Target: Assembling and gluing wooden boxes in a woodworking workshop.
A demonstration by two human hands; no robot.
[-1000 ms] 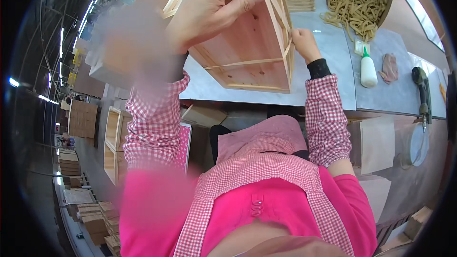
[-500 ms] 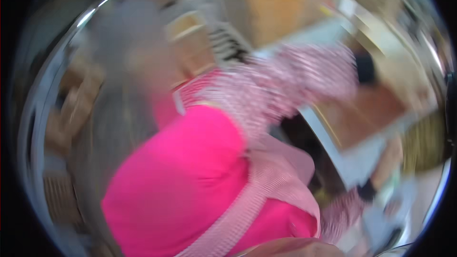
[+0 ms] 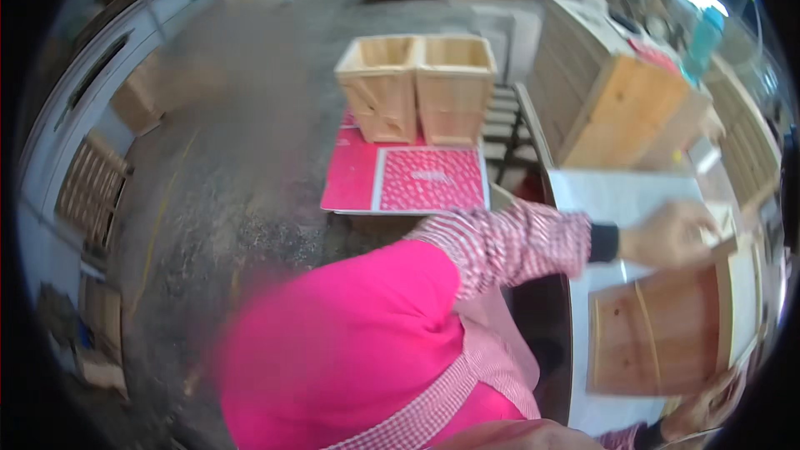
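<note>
Since the earlier frame the view has swung left, across the pale table (image 3: 617, 187) to a pink board (image 3: 354, 175) with two boxes (image 3: 454, 104) toward its far edge; the work remains within reach. One wooden box (image 3: 658, 337) sits just inside the table's near edge — between the hands. Left hand (image 3: 671, 233) half-curled by its rim, right hand (image 3: 708, 407) at its opposite side — blur hides whether either grips.

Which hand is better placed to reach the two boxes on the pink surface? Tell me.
Left, I'd judge. The left hand is nearer the two boxes; the right hand is farther off, past the reddish box.
</note>
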